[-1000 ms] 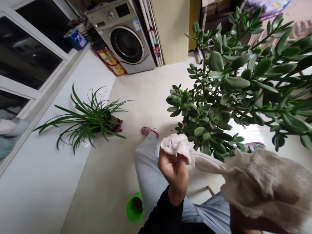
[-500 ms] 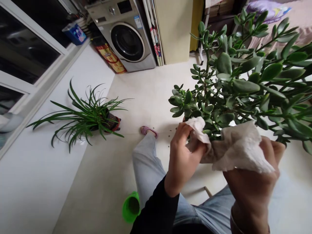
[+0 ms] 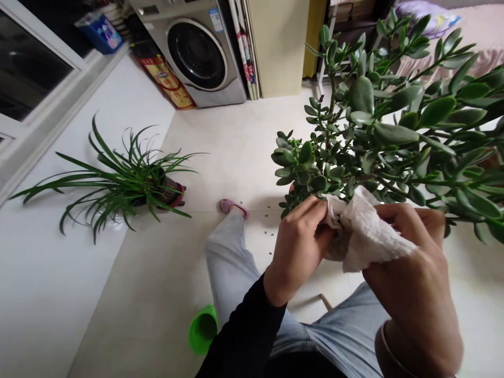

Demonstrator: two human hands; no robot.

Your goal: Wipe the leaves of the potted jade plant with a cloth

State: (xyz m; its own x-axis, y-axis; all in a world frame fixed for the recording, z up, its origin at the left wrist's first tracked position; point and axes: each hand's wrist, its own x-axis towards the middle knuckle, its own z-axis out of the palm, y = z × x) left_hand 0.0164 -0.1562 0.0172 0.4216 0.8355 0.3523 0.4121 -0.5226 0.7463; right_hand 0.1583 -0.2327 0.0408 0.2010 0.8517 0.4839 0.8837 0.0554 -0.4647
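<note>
Both hands hold a crumpled white tissue (image 3: 370,231), damp-looking and greyish in its middle. My left hand (image 3: 295,244) pinches the bunched left end between thumb and fingers. My right hand (image 3: 417,262) is closed on the wider right part, its fingertips partly hidden behind the tissue. Just beyond the hands spreads a large jade plant (image 3: 394,131) with thick green leaves. Its lower leaves sit right behind the tissue; whether the tissue touches them I cannot tell.
A potted plant with long strap leaves (image 3: 122,178) stands by the white wall at left. A green bucket (image 3: 202,331) is on the floor beside my leg. A washing machine (image 3: 200,55) stands at the back, and small dark bits lie on the floor near my slipper (image 3: 234,207).
My hands have come closer together, with the right hand moving left and the tissue bunching up between them. The view has shifted slightly, so the room sits further left.
</note>
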